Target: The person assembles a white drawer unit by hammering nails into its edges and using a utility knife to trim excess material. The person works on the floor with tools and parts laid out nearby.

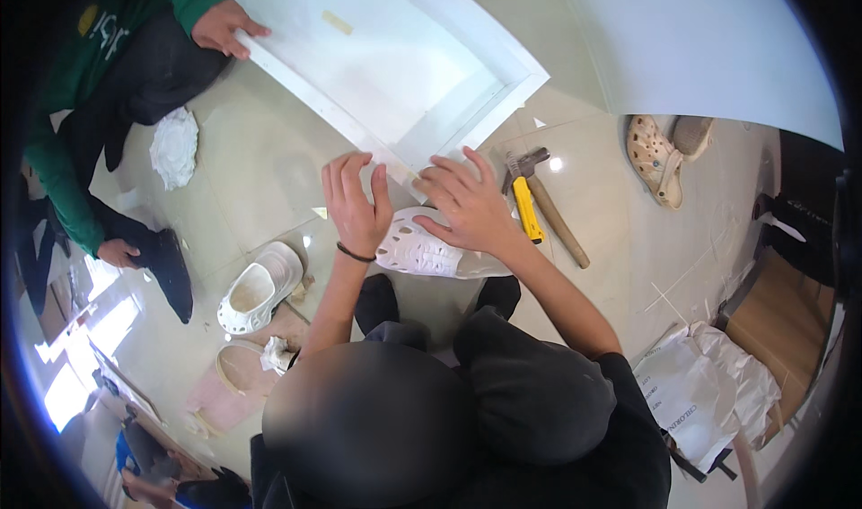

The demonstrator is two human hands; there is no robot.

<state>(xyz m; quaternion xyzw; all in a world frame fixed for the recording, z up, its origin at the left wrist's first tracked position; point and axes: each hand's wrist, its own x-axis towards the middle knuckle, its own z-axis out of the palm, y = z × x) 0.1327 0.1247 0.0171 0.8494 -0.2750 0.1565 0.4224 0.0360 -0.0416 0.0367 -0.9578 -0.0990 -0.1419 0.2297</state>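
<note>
My left hand [357, 206] is raised with its fingers up and the thumb apart, holding nothing. Beside it, my right hand [469, 207] has its fingers spread and is likewise without any object. Both are at the near corner of a white open-topped box, like a shallow drawer [328, 109]; whether the fingertips touch it I cannot tell. Below my hands a white perforated clog [415, 247] shows, partly hidden by my right hand. A co-worker's hand [226, 30] grips the box's left rim.
Right of my hands lie a yellow utility knife [528, 213] and a hammer [564, 226]. White clogs [260, 289] stand at left near crumpled white paper [175, 148]. Beige clogs [655, 159], a white sack [691, 392] and a cardboard box [790, 329] are at right. A large white panel [709, 42] spans the upper right.
</note>
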